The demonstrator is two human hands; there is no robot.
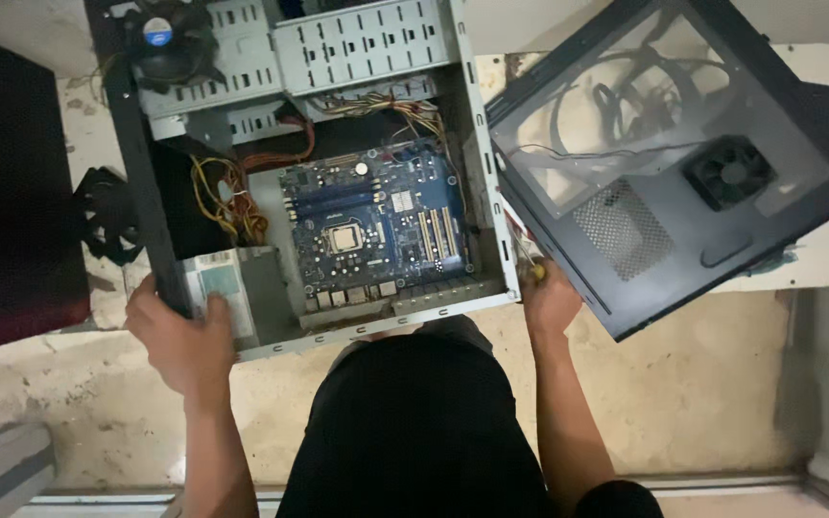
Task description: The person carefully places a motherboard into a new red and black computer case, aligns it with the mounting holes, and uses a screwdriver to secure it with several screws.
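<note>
Heavy, rigid open computer case (376, 58), sharp-edged; left hand (179, 341) clamped around its black rim, right hand (549, 299) curled shut at the near corner

Left hand (179, 338) clenched in a grip, right hand (549, 299) curled closed, both forearms extended forward

I see black side panel (683, 163) with round fan (729, 173) and mesh vent, right of the case | loose black fan (107, 216) on floor, left | dark red slab (7, 192) far left | stained concrete floor (702, 384)
</note>
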